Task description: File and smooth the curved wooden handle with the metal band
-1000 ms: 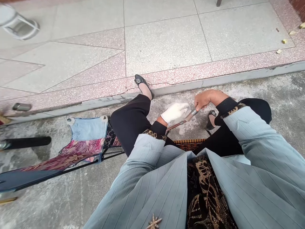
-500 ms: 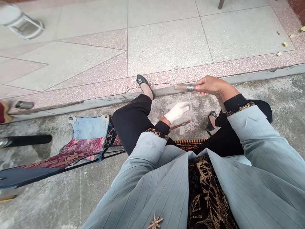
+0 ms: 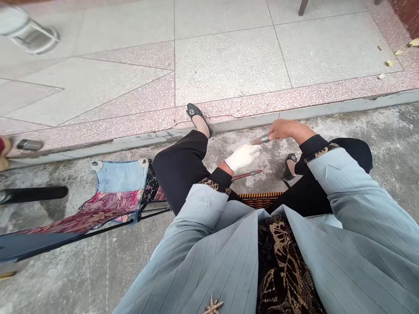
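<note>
A white knitted glove covers my left hand [image 3: 244, 157], its fingers curled together low over the concrete between my knees. What those fingers hold, if anything, cannot be made out. Under that wrist runs a thin reddish-brown rod [image 3: 248, 175] with a greyish band near its end; its other end is hidden behind my sleeve. My bare right hand [image 3: 282, 129] is closed on a wire-wound tool [image 3: 262, 139], a short brown piece bound with silvery wire coils. The tool's tip is close above the gloved fingers; whether they touch is unclear.
A woven rattan seat edge [image 3: 262, 199] shows between my legs. Left of me stands a folding fabric chair [image 3: 122, 176], with a black tube [image 3: 36, 193] beyond it. Ahead, a raised terrazzo step [image 3: 229, 65] carries a metal cup [image 3: 30, 145] and a white stool [image 3: 28, 32].
My right hand lifted the wire-wound tool up and away from the gloved hand, then brought it back down close to it. The left hand stayed nearly in place.
</note>
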Available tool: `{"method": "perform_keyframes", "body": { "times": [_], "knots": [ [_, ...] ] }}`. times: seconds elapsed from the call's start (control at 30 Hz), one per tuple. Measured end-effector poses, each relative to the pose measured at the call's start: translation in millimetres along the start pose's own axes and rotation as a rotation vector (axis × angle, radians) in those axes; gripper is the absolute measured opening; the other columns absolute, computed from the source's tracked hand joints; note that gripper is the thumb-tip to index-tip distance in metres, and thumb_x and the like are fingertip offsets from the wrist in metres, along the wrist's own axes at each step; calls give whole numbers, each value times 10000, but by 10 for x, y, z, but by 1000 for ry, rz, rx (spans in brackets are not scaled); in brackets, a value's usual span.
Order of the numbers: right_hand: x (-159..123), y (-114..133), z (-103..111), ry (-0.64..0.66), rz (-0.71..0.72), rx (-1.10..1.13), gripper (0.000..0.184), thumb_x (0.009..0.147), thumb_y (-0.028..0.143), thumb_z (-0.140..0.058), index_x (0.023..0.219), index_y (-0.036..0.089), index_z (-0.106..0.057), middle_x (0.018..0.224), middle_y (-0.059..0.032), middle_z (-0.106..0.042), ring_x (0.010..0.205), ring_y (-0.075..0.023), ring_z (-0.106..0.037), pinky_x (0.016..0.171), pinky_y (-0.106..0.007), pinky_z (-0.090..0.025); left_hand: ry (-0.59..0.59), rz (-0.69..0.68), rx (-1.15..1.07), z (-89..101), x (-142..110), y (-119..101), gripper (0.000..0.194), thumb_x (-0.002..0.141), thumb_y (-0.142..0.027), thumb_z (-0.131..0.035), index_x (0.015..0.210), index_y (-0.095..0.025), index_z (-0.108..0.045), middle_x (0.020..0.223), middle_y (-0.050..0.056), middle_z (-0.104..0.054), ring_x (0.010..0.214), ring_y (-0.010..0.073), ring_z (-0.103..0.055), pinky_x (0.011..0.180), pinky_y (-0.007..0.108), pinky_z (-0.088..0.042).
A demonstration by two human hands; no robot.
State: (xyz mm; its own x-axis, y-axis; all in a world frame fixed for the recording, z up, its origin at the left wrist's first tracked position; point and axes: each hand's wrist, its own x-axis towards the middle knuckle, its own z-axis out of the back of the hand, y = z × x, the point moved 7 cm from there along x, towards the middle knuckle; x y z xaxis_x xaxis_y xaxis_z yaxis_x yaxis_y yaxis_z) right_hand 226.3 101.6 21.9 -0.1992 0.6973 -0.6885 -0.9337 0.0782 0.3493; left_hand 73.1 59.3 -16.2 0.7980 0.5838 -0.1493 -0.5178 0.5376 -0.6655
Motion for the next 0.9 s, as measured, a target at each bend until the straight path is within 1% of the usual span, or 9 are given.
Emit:
{"method": "perform_keyframes", "body": {
  "times": [0.1,0.17,0.23,0.3,0.37,0.5,0.73,0.83,0.9],
  "knots": [
    [-28,32,-287,327,42,-62,210,768,342,-841,737,143,-781,598,-33,-654,553,-144,-574,628,-300,-447,-12,7,23,51,-19,35,206,921,-259,-500,951,-193,-693,914,63,-711,918,217,-652,845,300,-480],
    [-122,99,-375,497,144,34,274,702,387,-883,808,148,-801,626,-11,-671,558,-125,-572,610,-271,-443,-43,17,-44,81,-19,67,227,928,-273,-496,995,-187,-695,953,69,-724,946,219,-657,868,310,-487],
    [-240,175,-318,554,261,178,395,669,431,-893,954,166,-822,675,5,-696,577,-111,-578,607,-249,-444,-98,41,-192,107,-11,109,255,938,-296,-495,1047,-168,-687,982,76,-725,932,210,-651,860,317,-495],
    [-322,224,-126,460,354,375,449,704,447,-867,1073,196,-817,729,9,-717,616,-107,-591,632,-242,-461,-161,97,-377,114,-6,166,301,957,-339,-481,1088,-141,-667,937,81,-712,834,182,-632,784,305,-500],
    [-341,199,129,229,397,543,391,774,448,-817,1094,223,-814,778,8,-728,652,-107,-596,667,-247,-480,-185,132,-518,85,-2,189,349,977,-385,-450,1092,-123,-650,850,69,-680,707,144,-578,683,275,-475],
    [-263,41,342,-105,302,639,291,864,424,-751,1039,201,-817,789,-18,-723,653,-120,-586,655,-262,-488,-139,77,-631,12,10,113,336,941,-429,-484,978,-138,-647,811,34,-635,624,104,-480,604,243,-419],
    [-100,29,218,-158,145,422,294,891,361,-731,1110,176,-801,835,-53,-737,658,-134,-604,658,-277,-492,-80,97,-401,0,3,65,292,909,-366,-458,922,-144,-646,875,38,-651,725,141,-545,697,274,-464],
    [-70,30,225,-205,48,133,294,919,319,-683,1138,161,-799,882,-84,-745,754,-179,-649,704,-305,-470,-71,46,-196,37,-5,7,328,951,-345,-420,976,-142,-676,955,67,-681,865,187,-604,826,315,-483],
    [-42,9,144,-115,-21,-82,267,907,317,-692,1072,145,-813,873,-105,-743,791,-216,-662,715,-329,-451,-36,18,-89,41,-11,-20,335,962,-318,-408,1007,-145,-692,942,70,-693,900,205,-619,869,329,-477]
  ]
}}
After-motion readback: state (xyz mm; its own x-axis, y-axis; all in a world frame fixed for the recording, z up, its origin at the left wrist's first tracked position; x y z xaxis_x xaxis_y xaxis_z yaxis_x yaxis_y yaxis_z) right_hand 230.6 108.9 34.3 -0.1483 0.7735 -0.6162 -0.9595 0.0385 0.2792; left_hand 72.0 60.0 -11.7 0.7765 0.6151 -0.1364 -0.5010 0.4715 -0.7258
